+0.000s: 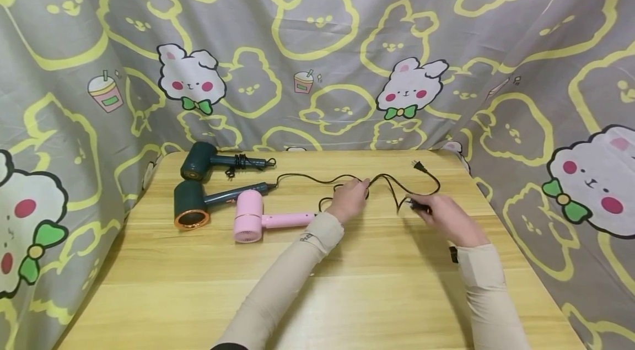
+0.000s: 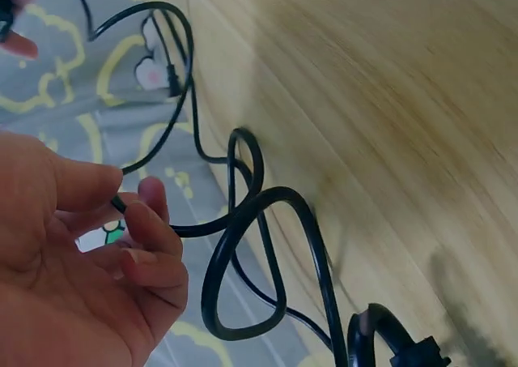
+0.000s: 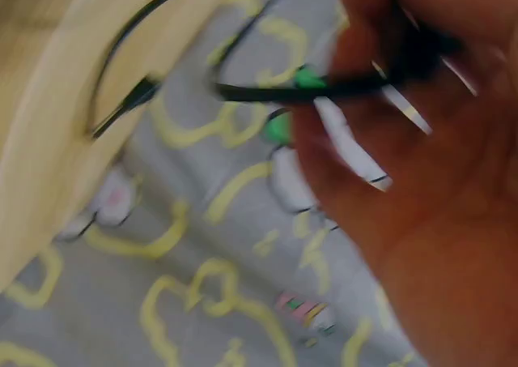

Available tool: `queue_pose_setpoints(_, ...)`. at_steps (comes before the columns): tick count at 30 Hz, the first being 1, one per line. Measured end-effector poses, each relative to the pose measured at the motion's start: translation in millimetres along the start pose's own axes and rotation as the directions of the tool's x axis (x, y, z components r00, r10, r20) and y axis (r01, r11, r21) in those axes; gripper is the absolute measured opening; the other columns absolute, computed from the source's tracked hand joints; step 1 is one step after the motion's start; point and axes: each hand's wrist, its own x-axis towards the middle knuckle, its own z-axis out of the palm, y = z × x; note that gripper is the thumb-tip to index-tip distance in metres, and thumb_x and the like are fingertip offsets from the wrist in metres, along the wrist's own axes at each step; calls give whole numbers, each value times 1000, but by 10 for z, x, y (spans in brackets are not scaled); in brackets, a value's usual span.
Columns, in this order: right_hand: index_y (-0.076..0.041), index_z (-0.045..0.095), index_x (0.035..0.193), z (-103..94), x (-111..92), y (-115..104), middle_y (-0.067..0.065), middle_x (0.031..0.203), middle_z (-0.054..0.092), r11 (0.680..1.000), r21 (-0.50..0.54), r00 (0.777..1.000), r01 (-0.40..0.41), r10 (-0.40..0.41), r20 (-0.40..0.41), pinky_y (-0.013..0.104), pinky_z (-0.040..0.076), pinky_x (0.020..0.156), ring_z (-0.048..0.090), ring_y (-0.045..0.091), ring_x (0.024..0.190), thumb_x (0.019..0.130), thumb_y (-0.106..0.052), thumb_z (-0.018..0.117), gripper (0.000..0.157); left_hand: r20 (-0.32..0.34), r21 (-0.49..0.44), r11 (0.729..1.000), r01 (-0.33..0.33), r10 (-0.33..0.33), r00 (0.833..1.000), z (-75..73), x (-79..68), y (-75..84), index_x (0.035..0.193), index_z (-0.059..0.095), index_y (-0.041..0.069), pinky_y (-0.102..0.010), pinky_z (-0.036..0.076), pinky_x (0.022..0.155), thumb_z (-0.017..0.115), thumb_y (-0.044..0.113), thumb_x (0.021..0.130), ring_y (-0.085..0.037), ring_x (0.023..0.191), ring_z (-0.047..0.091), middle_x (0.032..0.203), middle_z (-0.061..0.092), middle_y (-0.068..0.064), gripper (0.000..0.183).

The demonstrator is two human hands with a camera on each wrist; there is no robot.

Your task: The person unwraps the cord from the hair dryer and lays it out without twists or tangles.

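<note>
My left hand pinches a black cord between thumb and fingertips; the left wrist view shows more cord looping loosely beside it. To the right, my right hand grips the black plug at a cord's end, blurred in the right wrist view. Left of my left hand lies a pink hair dryer, its handle pointing toward that hand. Behind it rests a dark green hair dryer with a copper rim, its cord running right along the table. Part of the cords is hidden behind my left hand.
Another dark green hair dryer lies at the back left, its cord wound round the handle. A second black plug rests near the table's back right. A patterned grey curtain encloses the wooden table at the back and sides.
</note>
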Motion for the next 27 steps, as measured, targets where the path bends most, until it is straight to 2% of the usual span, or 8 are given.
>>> queue_pose_setpoints(2, -1, 74, 119, 2, -17, -146, 8, 93, 76, 998, 67, 992, -21, 13, 125, 25, 48, 60, 55, 5, 65, 96, -3, 69, 24, -8, 62, 998, -7, 8, 1000, 18, 1, 0, 150, 54, 10, -43, 61, 82, 46, 19, 110, -27, 105, 73, 129, 69, -16, 41)
queue_pose_setpoints(5, -7, 72, 94, 34, -33, -334, -3, 74, 64, 991, 129, 963, -45, 9, 269, 21, 44, 58, 49, 0, 61, 97, -10, 70, 4, -7, 75, 997, -10, 10, 1000, 31, -5, -2, 152, 52, 12, -46, 62, 81, 46, 19, 111, -28, 105, 73, 131, 67, -17, 42)
queue_pose_setpoints(7, -10, 66, 80, 53, -58, -440, -7, 63, 54, 988, 120, 936, -99, 52, 347, 21, 40, 54, 46, 1, 55, 96, -13, 72, 18, -7, 95, 995, -16, 17, 1000, 33, -7, 2, 152, 51, 13, -45, 62, 79, 46, 19, 110, -28, 103, 73, 131, 67, -16, 43)
queue_pose_setpoints(9, -11, 62, 73, 68, -105, -508, -8, 56, 50, 981, 77, 910, -177, 133, 392, 22, 38, 51, 44, 4, 50, 95, -13, 74, 25, -7, 120, 992, -33, 34, 999, 33, -5, 12, 152, 51, 14, -44, 62, 78, 48, 16, 110, -27, 101, 73, 130, 67, -15, 43)
queue_pose_setpoints(12, -9, 59, 72, 76, -189, -549, -2, 54, 53, 957, -37, 861, -287, 275, 427, 25, 40, 50, 48, 10, 47, 93, -13, 75, 27, -21, 161, 985, -66, 70, 997, 64, 9, 27, 152, 53, 16, -40, 61, 75, 52, 15, 108, -25, 100, 72, 125, 70, -11, 43)
queue_pose_setpoints(16, -10, 57, 76, 146, -295, -517, 1, 57, 58, 929, -175, 822, -326, 370, 433, 32, 44, 52, 54, 15, 50, 89, -20, 81, 30, -48, 122, 984, -128, 135, 990, 131, 36, 74, 143, 61, 12, -33, 62, 76, 59, 17, 106, -22, 99, 74, 115, 76, -8, 37)
queue_pose_setpoints(22, -11, 56, 78, 273, -291, -538, 1, 69, 57, 939, -218, 839, -267, 338, 427, 35, 43, 58, 52, 16, 62, 85, -27, 86, 34, -18, 19, 971, -238, 238, 971, 200, 70, 170, 127, 65, 7, -22, 59, 82, 64, 15, 103, -17, 95, 76, 110, 78, -7, 25)
queue_pose_setpoints(27, -8, 61, 87, 387, -277, -591, 6, 81, 64, 955, -229, 858, -186, 271, 436, 42, 51, 66, 61, 22, 74, 86, -27, 84, 31, 21, 27, 950, -310, 309, 951, 305, 96, 206, 115, 75, 10, -17, 56, 84, 66, 11, 101, -14, 97, 73, 109, 74, -3, 17)
